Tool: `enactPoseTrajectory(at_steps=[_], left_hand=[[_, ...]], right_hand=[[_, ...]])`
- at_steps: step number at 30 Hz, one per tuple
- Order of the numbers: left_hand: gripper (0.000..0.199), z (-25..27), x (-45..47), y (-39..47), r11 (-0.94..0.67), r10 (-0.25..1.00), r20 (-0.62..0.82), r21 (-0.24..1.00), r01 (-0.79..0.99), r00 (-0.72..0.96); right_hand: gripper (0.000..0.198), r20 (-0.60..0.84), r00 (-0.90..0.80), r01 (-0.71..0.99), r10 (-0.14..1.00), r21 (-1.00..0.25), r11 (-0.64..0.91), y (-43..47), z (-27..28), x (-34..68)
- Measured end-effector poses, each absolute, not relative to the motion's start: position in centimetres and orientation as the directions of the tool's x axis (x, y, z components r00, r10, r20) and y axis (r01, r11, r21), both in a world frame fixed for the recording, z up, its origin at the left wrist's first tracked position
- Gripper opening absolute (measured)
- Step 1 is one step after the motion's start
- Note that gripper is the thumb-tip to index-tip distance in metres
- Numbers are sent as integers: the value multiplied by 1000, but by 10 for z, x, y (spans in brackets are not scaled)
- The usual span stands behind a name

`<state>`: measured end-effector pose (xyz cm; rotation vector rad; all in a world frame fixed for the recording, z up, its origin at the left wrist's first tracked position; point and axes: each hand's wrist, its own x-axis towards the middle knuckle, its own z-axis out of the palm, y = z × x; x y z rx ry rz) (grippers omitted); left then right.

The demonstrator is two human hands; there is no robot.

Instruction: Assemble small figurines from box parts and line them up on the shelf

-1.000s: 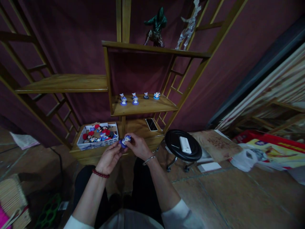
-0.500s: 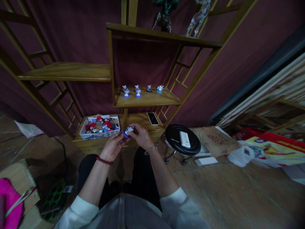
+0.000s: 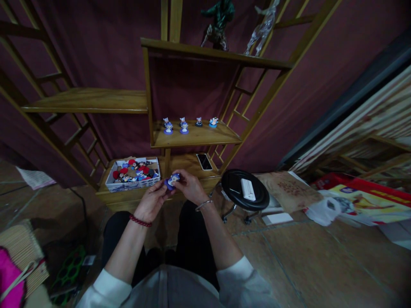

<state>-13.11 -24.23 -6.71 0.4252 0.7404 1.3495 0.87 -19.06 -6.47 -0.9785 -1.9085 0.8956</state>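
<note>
A small purple-and-white figurine (image 3: 174, 179) on a round purple base is held between my two hands, in front of the low shelf. My left hand (image 3: 153, 200) has its fingers closed at the base, from the left. From the right, my right hand (image 3: 189, 185) pinches the figurine's upper part. Just beyond my left hand stands a patterned box (image 3: 133, 185) full of figurines, several with red parts. On the middle shelf (image 3: 195, 137) several small figurines stand in two rows; a purple figurine (image 3: 184, 128) in the front row resembles the held one.
A phone (image 3: 204, 161) lies on the low shelf. To the right is a black round stool (image 3: 229, 197) with a white device (image 3: 248, 189) on it. Two larger statues, one dark green (image 3: 220, 21), stand on the upper shelf. A plastic bag (image 3: 324, 209) lies at right.
The figurine has turned slightly more upright between my hands. My view has tilted a little upward, so the shelves sit lower in the picture. The shelf figurines stay in place.
</note>
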Motion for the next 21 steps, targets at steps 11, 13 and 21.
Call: enactPoseTrajectory(at_steps=[11,13,21], left_hand=[[21,-68,-127,-241,158,974,-226,635,-756,13],[22,-67,-126,-242,162,974,-225,640,-751,18],[19,-61,-121,-247,167,975,-222,633,-756,29]], right_hand=[[31,333,-389,209,859,-876,434,-193,-63,9],[32,336,-383,217,860,-873,438,-194,-62,10],[31,358,-352,244,865,-857,454,-198,-62,14]])
